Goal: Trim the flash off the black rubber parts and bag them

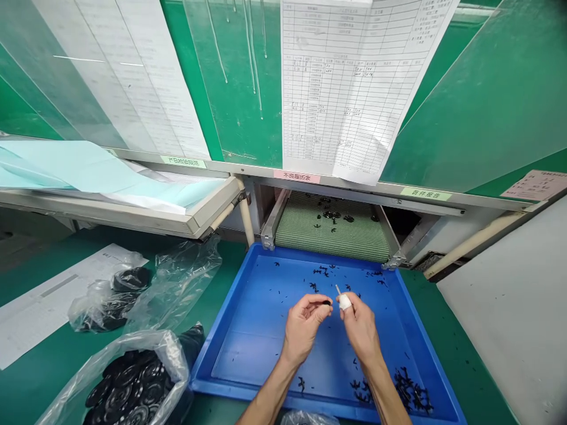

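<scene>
Over the blue tray (234, 354), my left hand (303, 324) pinches a small black part (326, 303) between thumb and fingertips. My right hand (359, 327) is just to its right, closed on a thin, pale blade-like tool (338, 289) that points up and away; its kind is unclear. A white wrap (344, 302) covers the tip of my right thumb. The two hands are close together but apart. Small black branched scraps (411, 392) lie heaped in the tray's near right corner, and others are scattered toward its far side.
A green ribbed conveyor (332, 236) carrying black pieces ends at the tray's far edge. On the left stand an open plastic bag of round black parts (128, 389) and a smaller bag (110, 298). A paper shelf (177, 221) overhangs the green table (217, 307).
</scene>
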A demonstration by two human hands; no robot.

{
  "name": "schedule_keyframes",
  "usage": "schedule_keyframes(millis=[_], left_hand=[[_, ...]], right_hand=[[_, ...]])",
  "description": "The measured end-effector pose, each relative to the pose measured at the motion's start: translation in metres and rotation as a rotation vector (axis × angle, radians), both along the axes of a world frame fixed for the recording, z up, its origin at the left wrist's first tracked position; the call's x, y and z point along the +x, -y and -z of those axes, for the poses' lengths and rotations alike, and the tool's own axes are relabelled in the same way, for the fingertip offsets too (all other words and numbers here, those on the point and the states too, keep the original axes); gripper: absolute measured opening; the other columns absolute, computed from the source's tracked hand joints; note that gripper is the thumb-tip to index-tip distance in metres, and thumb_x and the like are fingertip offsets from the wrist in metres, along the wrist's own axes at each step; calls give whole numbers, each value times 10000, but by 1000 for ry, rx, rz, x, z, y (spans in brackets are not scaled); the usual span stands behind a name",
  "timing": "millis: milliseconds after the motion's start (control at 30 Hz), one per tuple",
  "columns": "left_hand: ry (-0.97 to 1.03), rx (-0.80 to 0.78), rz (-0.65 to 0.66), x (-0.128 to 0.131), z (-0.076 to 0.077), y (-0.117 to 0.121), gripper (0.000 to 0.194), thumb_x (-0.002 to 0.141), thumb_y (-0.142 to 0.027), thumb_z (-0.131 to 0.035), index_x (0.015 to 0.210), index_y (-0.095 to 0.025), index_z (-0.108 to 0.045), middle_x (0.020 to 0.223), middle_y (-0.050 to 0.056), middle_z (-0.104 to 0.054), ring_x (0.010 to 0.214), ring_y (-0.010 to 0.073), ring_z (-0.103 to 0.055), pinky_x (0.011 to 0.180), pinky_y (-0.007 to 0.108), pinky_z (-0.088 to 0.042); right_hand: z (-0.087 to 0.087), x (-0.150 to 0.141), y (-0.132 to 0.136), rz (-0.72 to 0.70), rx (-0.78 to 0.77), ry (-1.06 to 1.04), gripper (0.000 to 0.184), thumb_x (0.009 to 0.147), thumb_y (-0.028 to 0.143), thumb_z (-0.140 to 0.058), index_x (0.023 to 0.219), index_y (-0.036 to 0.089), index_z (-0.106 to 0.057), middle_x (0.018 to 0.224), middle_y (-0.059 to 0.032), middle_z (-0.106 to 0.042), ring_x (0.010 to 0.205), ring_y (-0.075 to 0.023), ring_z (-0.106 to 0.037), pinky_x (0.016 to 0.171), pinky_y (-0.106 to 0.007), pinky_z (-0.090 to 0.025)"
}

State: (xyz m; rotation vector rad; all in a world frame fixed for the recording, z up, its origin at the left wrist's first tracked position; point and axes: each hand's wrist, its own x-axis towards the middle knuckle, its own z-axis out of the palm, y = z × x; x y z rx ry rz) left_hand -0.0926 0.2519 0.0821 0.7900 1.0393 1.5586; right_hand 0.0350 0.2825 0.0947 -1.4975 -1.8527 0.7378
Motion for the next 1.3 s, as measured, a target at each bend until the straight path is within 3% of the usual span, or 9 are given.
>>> schedule_keyframes(millis=[167, 333, 433, 500, 667, 800, 933, 1100, 1300], left_hand=[[52, -58, -1, -21, -2, -35, 105, 685, -189, -630, 773, -161, -581, 933, 83, -671, 722, 143, -617, 621, 254, -461], [-400, 6, -81, -54, -37, -122, 156, 738, -161, -481, 858, -151, -579, 850, 72, -638, 717, 147, -584, 645, 274, -454], [-564, 18, -130, -67, -57, -179, 186, 782, -224, -516, 937, -177, -605, 967, 73, -620, 885, 186, -562, 779, 309, -437], [-663, 17, -156, -68, -63, -210, 131, 771, -238, -563, 859, -165, -628, 983, 98, -604, 1001, 233, -526, 866, 342, -399], [-765, 4, -134, -62, -63, -249, 79, 656, -214, -705, 675, -170, -643, 921, 107, -624, 1057, 296, -514, 877, 365, -381], [-711, 40, -61, -56, -65, -231, 111, 742, -246, -638, 807, -169, -685, 879, 83, -668, 899, 227, -585, 780, 320, -419], [-574, 88, 45, -44, -60, -165, 337, 812, -407, -563, 1066, -200, -641, 973, 71, -684, 761, 151, -581, 626, 250, -417], [-74, 109, 173, -19, -48, -78, 305, 743, -382, -676, 951, -160, -655, 885, 79, -679, 619, 91, -478, 522, 210, -323], [160, 56, 146, 2, -41, -35, 345, 715, -324, -716, 1020, -172, -662, 886, 76, -680, 613, 85, -486, 529, 204, -338]], right_hand=[[30, 8, -18, -57, -68, 21, 253, 776, 209, -344, 785, 179, -595, 549, 26, -537, 476, -114, -460, 468, -204, -299], [55, 0, -6, -137, -123, -23, 244, 795, 205, -340, 757, 184, -580, 548, 25, -508, 491, -115, -446, 463, -203, -280], [63, -5, 2, -169, -116, -46, 235, 806, 215, -352, 735, 194, -574, 533, 31, -480, 478, -111, -414, 449, -201, -259], [66, -5, 6, -172, -90, -60, 226, 805, 225, -368, 733, 204, -581, 535, 30, -486, 484, -114, -420, 451, -198, -272], [71, 3, 8, -169, -69, -46, 221, 800, 220, -386, 719, 211, -592, 533, 28, -508, 496, -116, -454, 466, -193, -305], [68, 16, 2, -125, -87, -3, 268, 794, 201, -373, 827, 204, -639, 555, 14, -553, 491, -123, -485, 453, -197, -315], [41, 23, -7, -30, 11, -27, 334, 820, 226, -358, 958, 188, -661, 663, -20, -640, 546, -142, -558, 500, -212, -403], [-12, 21, -7, 37, 284, -76, 326, 865, 259, -377, 998, 193, -668, 901, -66, -675, 742, -161, -615, 635, -235, -479], [-40, 12, 12, -27, 425, -31, 317, 898, 206, -367, 1050, 188, -645, 883, -63, -646, 784, -153, -599, 676, -236, -472]])
